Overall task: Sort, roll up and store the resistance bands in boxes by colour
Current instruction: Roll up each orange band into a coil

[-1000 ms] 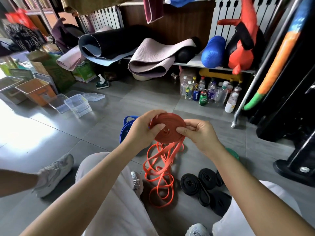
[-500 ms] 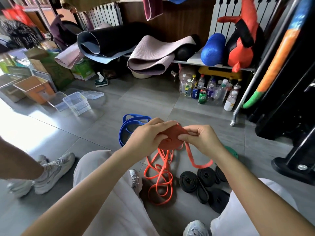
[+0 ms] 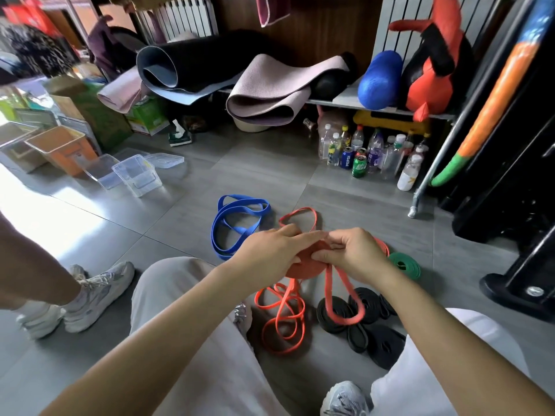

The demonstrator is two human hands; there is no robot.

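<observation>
While the person is sitting low over the floor [image 3: 180, 223], both hands are meeting on the orange roll [image 3: 303, 270]. The left hand [image 3: 270, 256] is laying its grip across the roll's top, fingers nearly straight, thumb clamping the near edge. The right hand [image 3: 351, 253] is keeping a tightly curled grip, pinching the loose orange band [image 3: 282, 319] at the roll's right edge; that band is trailing in loops below the roll. A blue band [image 3: 237, 223] is lying left of the roll, a green band [image 3: 404, 264] right of it, black rolls [image 3: 363, 322] below-right, and clear boxes [image 3: 136, 174] far to its upper left.
</observation>
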